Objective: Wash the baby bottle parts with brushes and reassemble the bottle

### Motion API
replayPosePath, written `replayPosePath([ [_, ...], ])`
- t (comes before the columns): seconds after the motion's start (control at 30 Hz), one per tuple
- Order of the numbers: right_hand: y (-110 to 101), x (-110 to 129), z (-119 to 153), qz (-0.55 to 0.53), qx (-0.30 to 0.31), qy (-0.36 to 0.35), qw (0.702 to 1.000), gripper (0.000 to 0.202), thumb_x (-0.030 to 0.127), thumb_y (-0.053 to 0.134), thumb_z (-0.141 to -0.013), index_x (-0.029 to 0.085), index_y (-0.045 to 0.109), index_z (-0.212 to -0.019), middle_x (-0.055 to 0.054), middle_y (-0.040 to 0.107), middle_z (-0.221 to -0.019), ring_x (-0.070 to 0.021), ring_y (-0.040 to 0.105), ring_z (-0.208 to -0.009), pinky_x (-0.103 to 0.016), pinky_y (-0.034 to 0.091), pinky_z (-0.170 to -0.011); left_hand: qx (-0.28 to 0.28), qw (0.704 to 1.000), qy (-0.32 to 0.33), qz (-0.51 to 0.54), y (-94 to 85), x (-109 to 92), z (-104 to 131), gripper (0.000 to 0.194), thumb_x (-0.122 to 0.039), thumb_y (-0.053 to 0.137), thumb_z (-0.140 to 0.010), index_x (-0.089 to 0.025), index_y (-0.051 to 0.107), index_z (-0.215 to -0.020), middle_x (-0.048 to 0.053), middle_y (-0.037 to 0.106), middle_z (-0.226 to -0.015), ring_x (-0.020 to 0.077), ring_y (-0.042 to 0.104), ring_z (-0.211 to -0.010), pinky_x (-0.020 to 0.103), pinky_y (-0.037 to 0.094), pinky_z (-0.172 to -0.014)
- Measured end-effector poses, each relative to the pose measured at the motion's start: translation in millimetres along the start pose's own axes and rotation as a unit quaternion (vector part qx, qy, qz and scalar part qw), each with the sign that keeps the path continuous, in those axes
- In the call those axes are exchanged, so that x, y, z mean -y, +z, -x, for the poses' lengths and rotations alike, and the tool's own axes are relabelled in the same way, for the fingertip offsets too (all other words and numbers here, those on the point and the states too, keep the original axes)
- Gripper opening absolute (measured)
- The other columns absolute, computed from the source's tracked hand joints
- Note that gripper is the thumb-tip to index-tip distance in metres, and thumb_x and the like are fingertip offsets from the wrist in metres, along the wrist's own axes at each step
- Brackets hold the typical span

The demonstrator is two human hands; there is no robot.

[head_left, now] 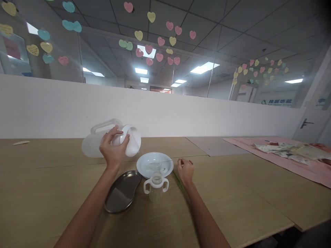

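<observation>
My left hand is closed round the white neck and lid of a translucent plastic urinal bottle, which lies tilted on its side with its handle on top. My right hand is curled closed just right of a white plate. A thin line runs from near its fingers across the plate; what they hold is too fine to make out. Clear items lie on the plate. In front of it stands a clear feeding bottle with two white handles and an uncapped mouth. Left of that is a steel kidney dish.
A long green leaf-like strip lies beside my right forearm. At the right, cloths and other items lie on a pink sheet. A thin pale piece rests at the far left. A white wall borders the wooden table.
</observation>
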State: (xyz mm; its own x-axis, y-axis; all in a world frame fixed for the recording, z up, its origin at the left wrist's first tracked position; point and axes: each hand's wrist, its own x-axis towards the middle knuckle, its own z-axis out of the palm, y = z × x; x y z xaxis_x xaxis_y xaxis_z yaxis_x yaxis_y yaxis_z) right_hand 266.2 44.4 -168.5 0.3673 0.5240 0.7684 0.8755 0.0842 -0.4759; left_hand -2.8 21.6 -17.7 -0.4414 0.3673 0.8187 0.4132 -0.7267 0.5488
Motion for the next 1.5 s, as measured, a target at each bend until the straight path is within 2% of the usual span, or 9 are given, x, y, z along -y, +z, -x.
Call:
replayPosePath([
  [0.07,0.1,-0.1,0.2,0.003,0.000,-0.002,1.000,0.038,0.029,0.033,-0.083,0.016,0.057,-0.056,-0.003,0.062,-0.057,-0.0131,0.052,-0.057,-0.031,0.026,-0.089,-0.009,0.999,-0.019,0.049,-2.1,-2.7,-5.0,0.020,-0.024,0.069,-0.061,-0.018,0.060,-0.077,0.007,0.063,-0.104,0.0205,0.057,-0.103,0.035,0.043,-0.092],
  [0.23,-0.1,0.1,0.5,0.004,0.000,0.000,1.000,0.038,0.029,0.033,-0.083,0.017,0.057,-0.056,-0.004,0.062,-0.058,-0.0133,0.052,-0.056,-0.031,0.027,-0.087,-0.024,0.971,-0.193,0.140,-9.3,-18.3,-17.8,0.033,-0.027,0.075,-0.051,-0.016,0.061,-0.078,0.007,0.067,-0.092,0.0226,0.062,-0.090,0.033,0.052,-0.076],
  [0.3,-0.1,0.0,0.6,0.004,0.003,0.002,1.000,0.038,0.029,0.033,-0.083,0.017,0.057,-0.056,-0.004,0.063,-0.058,-0.0133,0.052,-0.056,-0.031,0.028,-0.087,-0.009,0.964,-0.218,0.151,-11.4,-26.9,-18.9,0.034,-0.025,0.076,-0.047,-0.016,0.061,-0.076,0.008,0.067,-0.091,0.0233,0.063,-0.089,0.033,0.053,-0.074],
  [0.37,0.0,-0.3,0.8,0.005,0.005,0.006,1.000,0.038,0.028,0.033,-0.082,0.017,0.057,-0.056,-0.004,0.063,-0.058,-0.0132,0.051,-0.055,-0.031,0.028,-0.087,0.018,0.966,-0.200,0.163,-12.4,-34.6,-16.8,0.030,-0.023,0.076,-0.048,-0.016,0.061,-0.072,0.008,0.068,-0.093,0.0236,0.062,-0.092,0.034,0.052,-0.079],
  [0.57,0.6,-1.1,1.8,0.012,0.011,0.013,1.000,0.037,0.028,0.033,-0.082,0.016,0.058,-0.057,-0.004,0.063,-0.058,-0.0129,0.052,-0.055,-0.031,0.027,-0.088,0.102,0.987,-0.063,0.106,-10.1,-50.0,-1.6,0.015,-0.022,0.074,-0.054,-0.017,0.064,-0.064,0.009,0.066,-0.102,0.0246,0.059,-0.101,0.038,0.044,-0.094],
  [0.8,0.7,-1.6,1.9,0.013,0.021,0.020,0.999,0.039,0.028,0.032,-0.082,0.016,0.059,-0.057,-0.005,0.063,-0.057,-0.0133,0.052,-0.055,-0.031,0.027,-0.088,0.094,0.993,0.002,0.066,-5.4,-58.1,9.8,0.009,-0.024,0.071,-0.057,-0.018,0.064,-0.061,0.007,0.067,-0.101,0.0249,0.058,-0.102,0.039,0.042,-0.095],
  [1.37,-1.1,-0.4,2.3,0.012,0.020,0.021,1.000,0.039,0.029,0.032,-0.082,0.016,0.058,-0.056,-0.004,0.063,-0.058,-0.0127,0.052,-0.055,-0.032,0.027,-0.089,0.096,0.988,-0.009,0.118,-6.6,-64.2,10.8,0.012,-0.023,0.074,-0.055,-0.018,0.063,-0.055,0.008,0.067,-0.100,0.0262,0.057,-0.103,0.041,0.042,-0.096],
  [1.43,-0.5,-1.0,2.1,0.013,0.017,0.023,1.000,0.039,0.029,0.032,-0.082,0.016,0.058,-0.056,-0.004,0.063,-0.058,-0.0126,0.052,-0.054,-0.032,0.027,-0.089,0.091,0.986,-0.029,0.136,-6.4,-61.6,9.0,0.013,-0.023,0.074,-0.054,-0.018,0.062,-0.057,0.008,0.067,-0.098,0.0262,0.058,-0.103,0.041,0.042,-0.096],
  [1.5,0.5,-1.9,1.9,0.013,0.018,0.024,0.999,0.039,0.029,0.032,-0.082,0.016,0.059,-0.056,-0.005,0.063,-0.058,-0.0127,0.051,-0.054,-0.031,0.027,-0.089,0.060,0.981,-0.081,0.168,-6.9,-56.0,3.5,0.016,-0.023,0.074,-0.054,-0.017,0.061,-0.060,0.009,0.067,-0.097,0.0256,0.058,-0.101,0.040,0.044,-0.093],
])
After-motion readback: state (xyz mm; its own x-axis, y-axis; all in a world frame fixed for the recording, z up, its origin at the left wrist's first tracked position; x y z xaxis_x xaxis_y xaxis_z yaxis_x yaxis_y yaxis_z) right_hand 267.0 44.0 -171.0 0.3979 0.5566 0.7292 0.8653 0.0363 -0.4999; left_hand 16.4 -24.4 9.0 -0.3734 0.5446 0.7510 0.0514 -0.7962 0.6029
